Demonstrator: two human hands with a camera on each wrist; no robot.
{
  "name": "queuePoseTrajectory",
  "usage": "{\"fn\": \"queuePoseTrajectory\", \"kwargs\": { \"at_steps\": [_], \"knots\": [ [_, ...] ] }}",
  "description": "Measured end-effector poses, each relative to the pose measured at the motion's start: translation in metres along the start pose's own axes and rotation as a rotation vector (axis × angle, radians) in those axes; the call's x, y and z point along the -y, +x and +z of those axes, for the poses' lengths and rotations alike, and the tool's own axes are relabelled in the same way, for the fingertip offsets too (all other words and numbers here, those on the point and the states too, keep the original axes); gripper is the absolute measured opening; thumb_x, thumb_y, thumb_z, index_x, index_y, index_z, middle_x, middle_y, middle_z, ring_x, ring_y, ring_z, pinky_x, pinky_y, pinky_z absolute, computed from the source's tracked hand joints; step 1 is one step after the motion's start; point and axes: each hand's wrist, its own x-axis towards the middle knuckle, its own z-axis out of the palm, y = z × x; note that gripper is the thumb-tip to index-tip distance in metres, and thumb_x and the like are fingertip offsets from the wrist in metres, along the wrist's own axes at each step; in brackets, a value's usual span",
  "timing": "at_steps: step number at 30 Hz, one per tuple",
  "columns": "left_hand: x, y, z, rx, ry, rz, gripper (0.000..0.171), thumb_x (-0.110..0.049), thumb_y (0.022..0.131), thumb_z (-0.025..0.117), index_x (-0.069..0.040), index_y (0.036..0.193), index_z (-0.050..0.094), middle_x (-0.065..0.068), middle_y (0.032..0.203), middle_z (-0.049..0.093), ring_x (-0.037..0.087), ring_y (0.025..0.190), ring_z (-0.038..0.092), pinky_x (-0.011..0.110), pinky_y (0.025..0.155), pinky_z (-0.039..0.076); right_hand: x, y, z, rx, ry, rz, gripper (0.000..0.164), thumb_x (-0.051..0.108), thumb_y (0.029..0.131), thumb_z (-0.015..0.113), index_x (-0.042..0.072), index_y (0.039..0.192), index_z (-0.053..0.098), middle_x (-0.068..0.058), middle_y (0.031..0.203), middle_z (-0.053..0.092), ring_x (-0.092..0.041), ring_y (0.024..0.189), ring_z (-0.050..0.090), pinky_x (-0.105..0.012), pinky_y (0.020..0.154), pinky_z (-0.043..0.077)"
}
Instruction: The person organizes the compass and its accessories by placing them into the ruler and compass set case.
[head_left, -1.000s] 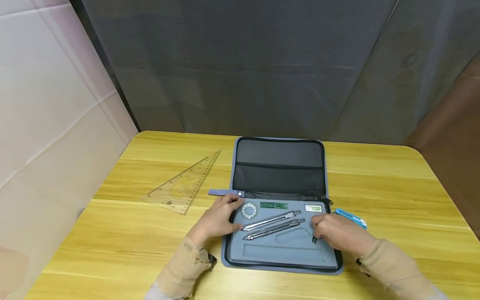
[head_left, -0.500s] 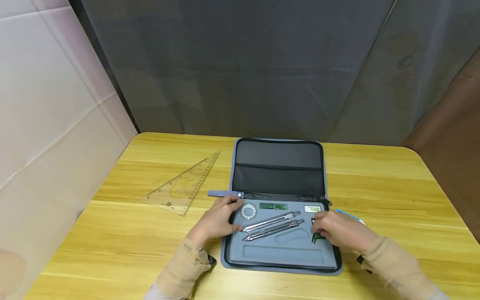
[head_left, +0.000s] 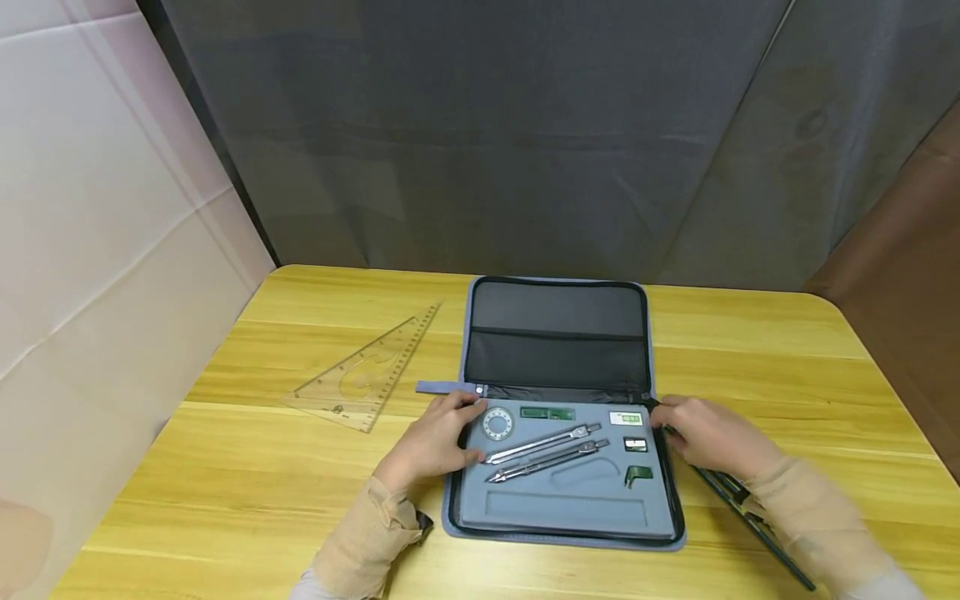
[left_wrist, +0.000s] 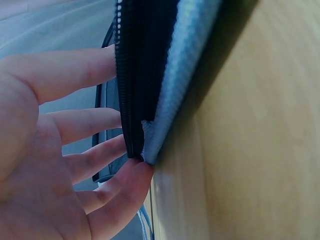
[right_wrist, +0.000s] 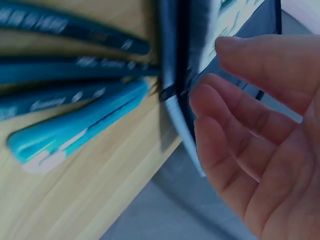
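Observation:
A blue-grey zip case (head_left: 562, 508) lies unfolded on the table, its moulded insert facing up. My left hand (head_left: 435, 437) rests against the case's left edge, thumb and fingers spread along the zip, as the left wrist view also shows. Beside the upper right corner is my right hand (head_left: 712, 433), fingers bent loosely by the zip edge; in the right wrist view a gap parts thumb and fingers. In the insert sit two metal compasses (head_left: 543, 443), a pencil sharpener (head_left: 635, 445), a small green clamp-like piece (head_left: 638, 475), a white-and-green block (head_left: 626, 418) and a round dial (head_left: 497, 423).
A clear set square (head_left: 367, 367) lies left of the case. Several dark green pencils (right_wrist: 80, 70) and a light-blue tool with a white end (right_wrist: 85, 125) lie to the right, partly under the right arm. A grey curtain (head_left: 487, 150) hangs behind the table.
My right hand has left the insert and moved right to the case's upper right edge. The sharpener and green piece now show in their recesses, and pencils show beneath the forearm. The left hand stays put.

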Motion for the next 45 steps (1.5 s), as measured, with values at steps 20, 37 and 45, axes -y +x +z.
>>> {"fn": "queuePoseTrajectory", "kwargs": {
  "at_steps": [20, 37, 45],
  "knots": [
    [0.000, 0.000, -0.001, -0.006, -0.010, -0.003, 0.066, -0.026, 0.072, 0.076, -0.005, 0.129, 0.051, 0.011, 0.131, 0.045, 0.035, 0.118, 0.040, 0.048, 0.090, 0.041, -0.040, -0.014, 0.001, 0.145, 0.152, 0.192, 0.033, -0.014, 0.066, 0.063, 0.000, 0.097, 0.064, -0.004, 0.082, 0.055, -0.010, 0.065, 0.044, -0.026, 0.056, 0.042],
    [0.000, 0.000, 0.000, 0.003, 0.000, -0.001, 0.066, -0.027, 0.072, 0.076, -0.006, 0.130, 0.050, 0.012, 0.132, 0.044, 0.035, 0.119, 0.039, 0.048, 0.091, 0.041, -0.048, -0.021, 0.009, 0.186, 0.190, 0.232, 0.027, -0.011, 0.066, 0.063, 0.004, 0.088, 0.061, 0.002, 0.070, 0.046, -0.010, 0.062, 0.037, -0.024, 0.053, 0.033],
    [0.000, 0.000, 0.000, 0.001, 0.001, 0.000, 0.066, -0.027, 0.072, 0.076, -0.005, 0.129, 0.051, 0.012, 0.132, 0.044, 0.035, 0.118, 0.040, 0.048, 0.091, 0.041, -0.046, -0.021, 0.013, 0.141, 0.162, 0.222, 0.024, -0.009, 0.067, 0.063, 0.010, 0.078, 0.054, 0.005, 0.065, 0.043, -0.009, 0.060, 0.036, -0.023, 0.053, 0.031]
  ]
}}
